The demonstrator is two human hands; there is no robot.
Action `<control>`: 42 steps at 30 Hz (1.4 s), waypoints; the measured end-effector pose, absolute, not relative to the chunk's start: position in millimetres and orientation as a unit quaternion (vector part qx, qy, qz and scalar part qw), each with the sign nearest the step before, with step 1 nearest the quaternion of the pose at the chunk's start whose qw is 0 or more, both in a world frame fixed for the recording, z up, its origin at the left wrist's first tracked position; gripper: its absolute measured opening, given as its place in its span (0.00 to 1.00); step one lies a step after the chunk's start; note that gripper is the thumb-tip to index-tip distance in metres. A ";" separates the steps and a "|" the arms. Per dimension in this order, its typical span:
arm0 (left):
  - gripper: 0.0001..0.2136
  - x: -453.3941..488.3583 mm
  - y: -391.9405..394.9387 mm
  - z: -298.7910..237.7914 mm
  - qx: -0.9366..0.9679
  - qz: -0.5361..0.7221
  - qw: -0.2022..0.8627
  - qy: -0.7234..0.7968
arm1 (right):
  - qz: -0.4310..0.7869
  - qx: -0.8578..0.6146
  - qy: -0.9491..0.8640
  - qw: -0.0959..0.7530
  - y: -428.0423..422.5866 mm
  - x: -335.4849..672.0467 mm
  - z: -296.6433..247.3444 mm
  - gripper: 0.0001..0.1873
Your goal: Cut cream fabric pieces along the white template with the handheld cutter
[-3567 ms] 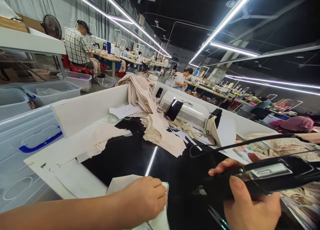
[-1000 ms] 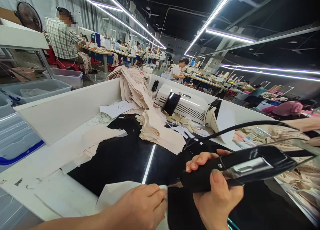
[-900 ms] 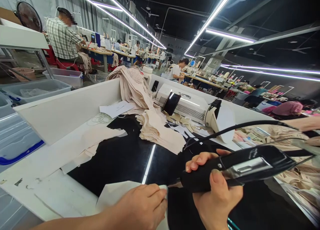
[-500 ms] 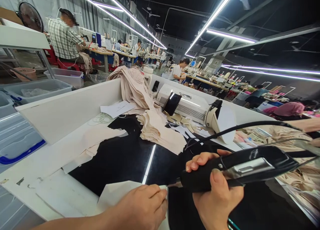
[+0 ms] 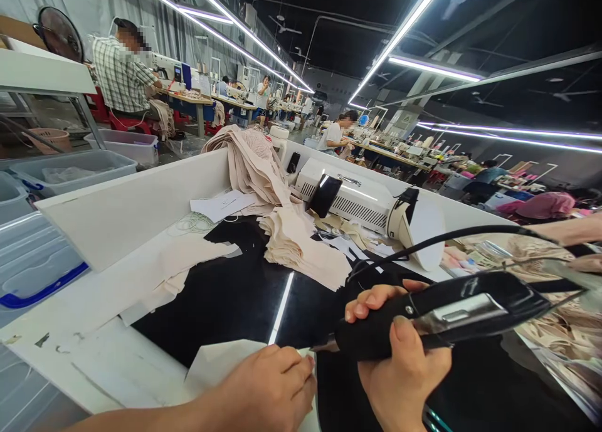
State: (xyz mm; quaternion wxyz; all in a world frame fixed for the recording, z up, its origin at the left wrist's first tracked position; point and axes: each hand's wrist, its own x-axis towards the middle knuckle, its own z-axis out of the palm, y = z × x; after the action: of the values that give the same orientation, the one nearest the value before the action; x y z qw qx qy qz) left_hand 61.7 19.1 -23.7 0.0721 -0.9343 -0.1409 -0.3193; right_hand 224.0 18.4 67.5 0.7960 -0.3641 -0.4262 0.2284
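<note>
My right hand [image 5: 409,363] is wrapped round the dark body of a corded handheld power tool [image 5: 470,303], thumb along its near side. The tool's narrow metal tip [image 5: 325,345] points left and meets the edge of a pale, cream sheet [image 5: 216,358], close to my left fingertips. With curled fingers, my left hand [image 5: 270,382] grips that sheet at its right edge, over the glossy black tabletop [image 5: 226,306]. My hand covers much of the sheet, so whether it is one layer or more cannot be made out.
Behind my hands lies a stack of beige fabric pieces [image 5: 305,247]. A white slotted machine [image 5: 348,194] with a phone [image 5: 324,195] leaning on it stands at the back. Other beige pieces [image 5: 174,269] lie left. A co-worker's arm [image 5: 580,229] reaches in from the right.
My right hand and the tool have shifted slightly left, bringing the tip further onto the sheet's edge by my left fingers. My left hand stays almost in place.
</note>
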 end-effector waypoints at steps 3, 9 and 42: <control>0.08 62.9 19.0 -22.8 -0.935 -0.316 0.075 -0.141 | 0.228 -0.358 -0.435 0.794 18.6 221.2 66.5 0.17; 0.09 63.7 17.7 -24.0 -0.931 -0.322 0.080 -0.149 | 0.231 -0.357 -0.435 0.794 18.5 219.0 65.0 0.18; 0.07 30.5 12.8 4.7 -0.951 -0.304 -0.018 -0.060 | 0.271 -0.354 -0.450 0.774 -37.5 225.7 59.9 0.16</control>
State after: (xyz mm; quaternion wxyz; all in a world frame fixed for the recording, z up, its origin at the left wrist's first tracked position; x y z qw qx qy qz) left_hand 30.5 12.8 4.7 -0.0181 -0.9508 -0.0599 -0.3035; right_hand 225.7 -37.5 59.9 0.7736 -0.3537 -0.4504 0.2714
